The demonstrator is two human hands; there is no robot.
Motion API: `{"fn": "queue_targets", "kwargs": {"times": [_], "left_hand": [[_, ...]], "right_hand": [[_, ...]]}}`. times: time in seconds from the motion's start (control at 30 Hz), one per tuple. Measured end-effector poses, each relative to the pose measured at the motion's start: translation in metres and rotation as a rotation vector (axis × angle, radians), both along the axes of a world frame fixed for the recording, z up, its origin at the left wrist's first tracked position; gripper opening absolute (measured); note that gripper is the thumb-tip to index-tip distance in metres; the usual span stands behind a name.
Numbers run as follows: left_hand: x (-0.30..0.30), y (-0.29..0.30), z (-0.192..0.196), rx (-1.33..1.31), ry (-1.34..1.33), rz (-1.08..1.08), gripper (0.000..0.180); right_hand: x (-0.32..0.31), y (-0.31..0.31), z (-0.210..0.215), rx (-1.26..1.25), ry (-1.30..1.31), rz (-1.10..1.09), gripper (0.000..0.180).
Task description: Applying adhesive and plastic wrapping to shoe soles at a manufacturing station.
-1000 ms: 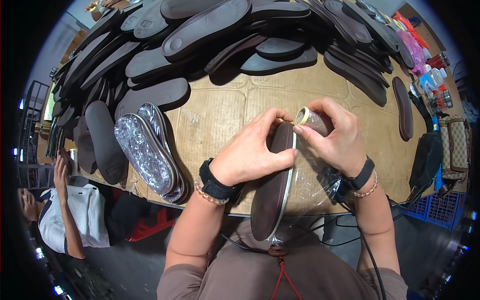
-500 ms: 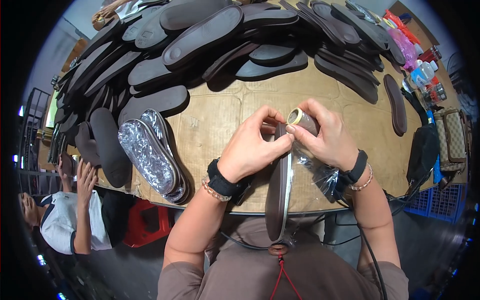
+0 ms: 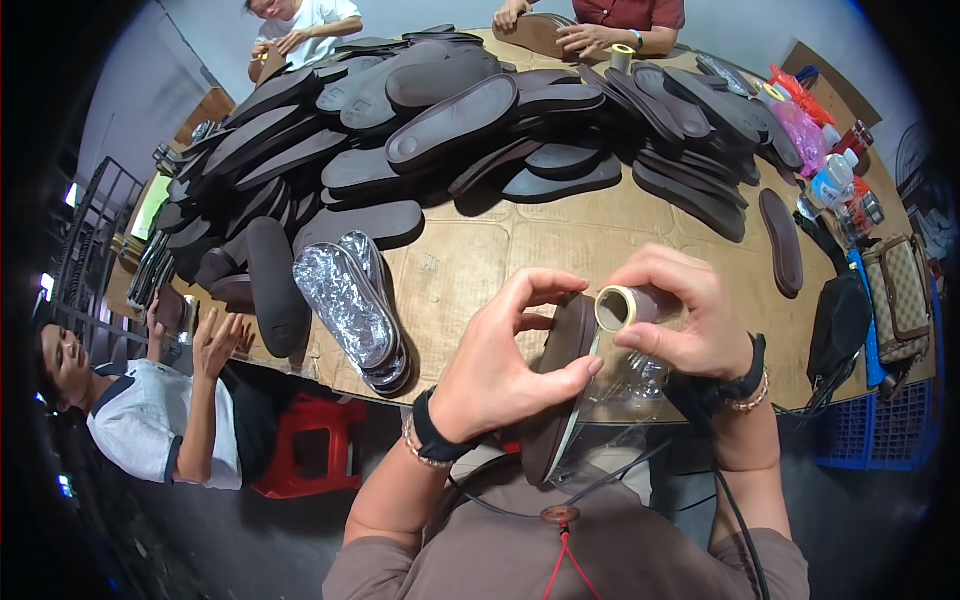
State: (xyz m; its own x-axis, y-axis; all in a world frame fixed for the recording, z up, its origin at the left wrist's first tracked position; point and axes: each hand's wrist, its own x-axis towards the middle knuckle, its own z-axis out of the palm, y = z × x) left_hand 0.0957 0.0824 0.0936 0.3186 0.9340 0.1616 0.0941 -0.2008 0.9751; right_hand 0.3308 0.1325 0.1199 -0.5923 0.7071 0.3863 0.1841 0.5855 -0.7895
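Observation:
My left hand (image 3: 500, 365) grips a dark brown shoe sole (image 3: 556, 390) held on edge in front of my chest. My right hand (image 3: 680, 315) holds a roll of clear wrapping film (image 3: 622, 307) by its cardboard core, close against the sole's top end. A sheet of clear film (image 3: 625, 395) hangs from the roll down beside the sole. A small stack of soles wrapped in shiny film (image 3: 350, 305) lies on the cardboard-covered table (image 3: 480, 260) to my left.
A big heap of dark soles (image 3: 430, 120) covers the far half of the table. One single sole (image 3: 783, 240) lies at the right, near bottles and bags (image 3: 850, 200). A seated person (image 3: 150, 400) is at the left; other people's hands (image 3: 590, 35) work at the far edge.
My head has tilted up, showing more of the far table and people. Both hands with the sole and roll have shifted lower in view; the film now hangs along the sole.

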Motion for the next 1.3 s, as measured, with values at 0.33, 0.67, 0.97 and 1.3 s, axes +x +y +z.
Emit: {"fn": "queue_targets", "kwargs": {"times": [0.33,0.67,0.97,1.3], "left_hand": [[-0.006,-0.03,0.001,0.115,-0.033,0.027,0.066],[-0.013,-0.039,-0.002,0.139,-0.025,0.031,0.067],[-0.019,-0.046,0.045,0.385,-0.002,-0.019,0.064],[-0.022,-0.011,0.033,0.521,0.013,-0.048,0.067]], "right_hand": [[-0.021,-0.039,0.011,0.337,0.035,-0.337,0.041],[-0.031,-0.048,0.011,0.286,-0.003,-0.335,0.036],[-0.029,-0.051,0.04,0.357,0.022,-0.25,0.044],[-0.026,-0.038,0.05,0.017,0.014,-0.107,0.037]]}}
